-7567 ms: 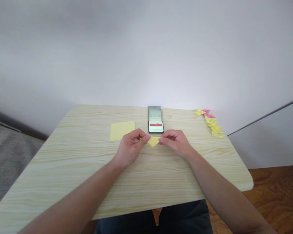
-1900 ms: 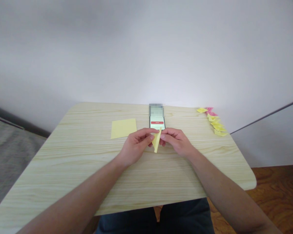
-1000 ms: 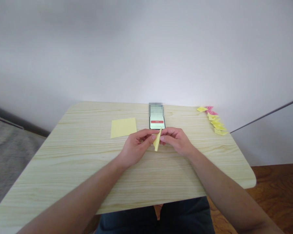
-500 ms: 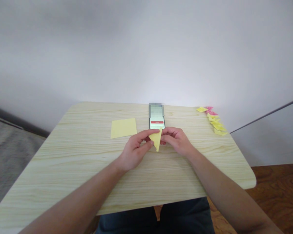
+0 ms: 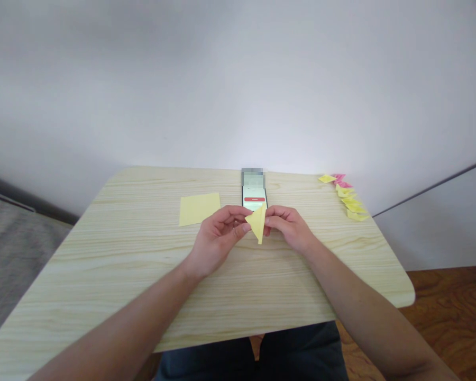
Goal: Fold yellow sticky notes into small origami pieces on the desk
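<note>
A folded piece of yellow paper [image 5: 257, 223], triangular with a narrow folded strip along its right edge, is held up just above the table. My right hand [image 5: 289, 226] pinches it by that right edge, its fingertips partly behind the paper. At the left corner, my left hand [image 5: 220, 238] has thumb and index finger closed about the paper's point; its other fingers curl underneath and are partly hidden. Close behind the paper lies a phone [image 5: 254, 193] with a lit screen and a red bar, its lower end covered by the paper and fingers.
A flat yellow paper sheet [image 5: 198, 209] lies left of the phone. Along the table's right edge sits a row of small folded yellow papers [image 5: 351, 204] with a pink folded paper [image 5: 342, 180] among them. The wood-grain table [image 5: 143, 275] meets a white wall behind.
The folded paper has turned slightly and shifted a little right. My left fingers have drawn back from across its face to its left corner, while my right hand keeps its pinch.
</note>
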Tool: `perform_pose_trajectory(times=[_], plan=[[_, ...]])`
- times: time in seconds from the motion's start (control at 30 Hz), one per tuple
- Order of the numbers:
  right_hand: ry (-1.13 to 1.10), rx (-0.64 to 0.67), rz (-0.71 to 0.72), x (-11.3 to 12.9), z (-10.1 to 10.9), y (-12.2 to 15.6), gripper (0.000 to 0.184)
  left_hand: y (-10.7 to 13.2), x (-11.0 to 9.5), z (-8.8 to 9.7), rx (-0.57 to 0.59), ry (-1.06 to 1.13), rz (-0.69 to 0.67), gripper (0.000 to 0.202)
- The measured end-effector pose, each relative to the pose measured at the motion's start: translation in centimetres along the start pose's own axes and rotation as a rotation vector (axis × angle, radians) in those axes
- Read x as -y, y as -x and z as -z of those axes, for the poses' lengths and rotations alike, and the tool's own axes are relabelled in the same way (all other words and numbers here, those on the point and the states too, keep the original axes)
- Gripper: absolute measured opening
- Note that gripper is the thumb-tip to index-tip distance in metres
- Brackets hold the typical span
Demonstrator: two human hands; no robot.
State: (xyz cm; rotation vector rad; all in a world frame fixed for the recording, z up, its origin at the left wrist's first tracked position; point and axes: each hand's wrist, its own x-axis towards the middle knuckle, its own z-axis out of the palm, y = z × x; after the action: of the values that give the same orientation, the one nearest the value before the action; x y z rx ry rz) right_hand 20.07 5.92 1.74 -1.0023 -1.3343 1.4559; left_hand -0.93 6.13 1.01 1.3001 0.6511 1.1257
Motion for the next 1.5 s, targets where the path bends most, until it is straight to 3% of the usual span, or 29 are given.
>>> perform_pose_trajectory(times=[0.33,0.8,0.93,1.2,1.3,1.5], plan=[[0.009,0.047,0.006,-0.6,-0.3,0.0,0.024,0.0,-0.3,0.0,-0.039,-0.054,0.038,0.027],[0.108,0.067,0.034,-1.3,-0.4,0.0,0.025,0.0,-0.8,0.0,0.08,-0.1,0.003,0.028],[0.16,-0.009,0.063,-1.2,-0.7,0.2,0.024,0.0,-0.7,0.2,0.079,-0.124,-0.036,0.025],[0.451,-0.2,0.281,-1.3,-0.6,0.6,0.019,-0.1,-0.3,0.2,0.055,-0.174,-0.021,0.021],[0.484,-0.162,0.273,-1.2,-0.6,0.7,0.011,-0.2,-0.5,0.1,0.048,-0.168,0.001,0.018],[0.494,-0.075,0.187,-0.9,-0.5,0.8,0.021,-0.4,-0.6,-0.1,0.029,-0.134,0.099,0.019]])
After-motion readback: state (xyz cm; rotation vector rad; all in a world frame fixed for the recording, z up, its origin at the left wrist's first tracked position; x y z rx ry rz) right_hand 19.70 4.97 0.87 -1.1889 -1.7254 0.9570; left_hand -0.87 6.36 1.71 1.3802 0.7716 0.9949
